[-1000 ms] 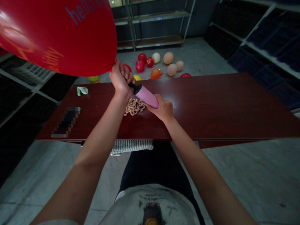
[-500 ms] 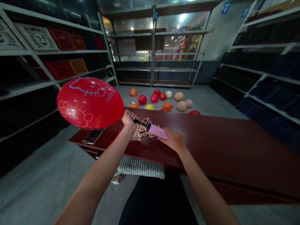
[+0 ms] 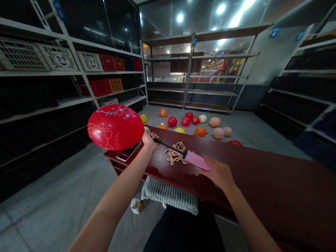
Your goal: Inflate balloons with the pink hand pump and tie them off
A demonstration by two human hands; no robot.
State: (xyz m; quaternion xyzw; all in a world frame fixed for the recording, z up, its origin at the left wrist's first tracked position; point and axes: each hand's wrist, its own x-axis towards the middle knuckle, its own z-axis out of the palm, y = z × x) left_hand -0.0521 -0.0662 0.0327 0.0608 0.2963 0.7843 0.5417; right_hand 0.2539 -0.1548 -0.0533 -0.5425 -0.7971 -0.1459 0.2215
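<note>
My left hand [image 3: 149,139] is closed round the neck of an inflated red balloon [image 3: 115,126] with a white cartoon print, pinching it onto the black nozzle of a hand pump. My right hand [image 3: 219,173] grips the pink barrel of the pump [image 3: 195,159], pulled back so the thin black rod shows between my hands. The balloon floats left of my left hand, above the table's left end. A pile of beige uninflated balloons [image 3: 175,155] lies on the dark red table [image 3: 252,175] under the pump.
A phone [image 3: 128,152] lies on the table's left corner under the balloon. Several inflated balloons [image 3: 194,122] sit on the grey floor beyond the table. Metal shelves with crates line both sides and the back. A grey ribbed cloth [image 3: 168,194] hangs below the table edge.
My right hand drew the pink barrel back, lengthening the pump. My head lifted, so the balloon looks smaller and the shelves came into view.
</note>
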